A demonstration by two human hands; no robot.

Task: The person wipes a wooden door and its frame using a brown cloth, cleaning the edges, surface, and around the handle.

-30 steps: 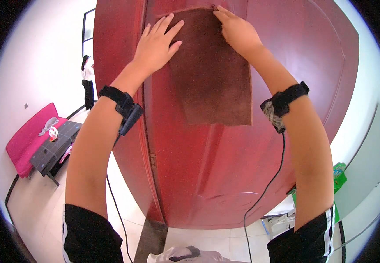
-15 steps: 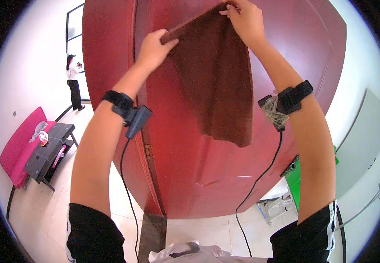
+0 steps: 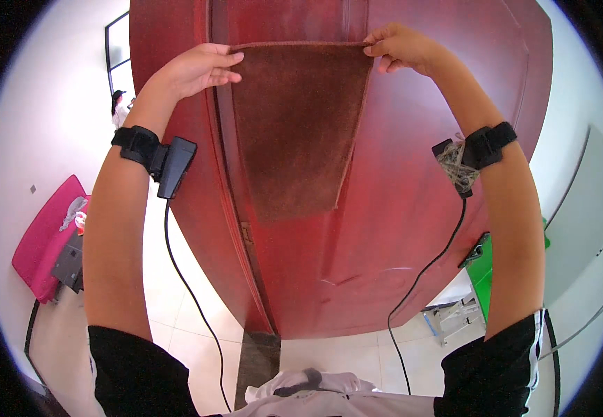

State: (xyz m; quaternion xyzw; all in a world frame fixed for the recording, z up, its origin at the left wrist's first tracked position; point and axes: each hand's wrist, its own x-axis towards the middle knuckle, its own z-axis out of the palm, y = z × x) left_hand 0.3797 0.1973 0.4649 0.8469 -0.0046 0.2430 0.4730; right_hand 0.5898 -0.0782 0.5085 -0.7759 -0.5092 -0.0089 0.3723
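A brown cloth hangs spread between my two hands, in front of a red door. My left hand pinches its upper left corner between thumb and fingers. At the upper right corner, my right hand grips the cloth the same way. The top edge is stretched nearly level, and the lower part hangs down against or close to the door; I cannot tell whether it touches. Each forearm wears a black strap with a small device and a cable.
At the left stand a pink sofa and a dark low table. A person is by the window at the far left. A green board or seat and a metal-legged stand are at the right, beside a grey panel.
My hands have spread apart, and the right one has come down level with the left. The cloth has gone from slanted and folded to flat and taut along its top.
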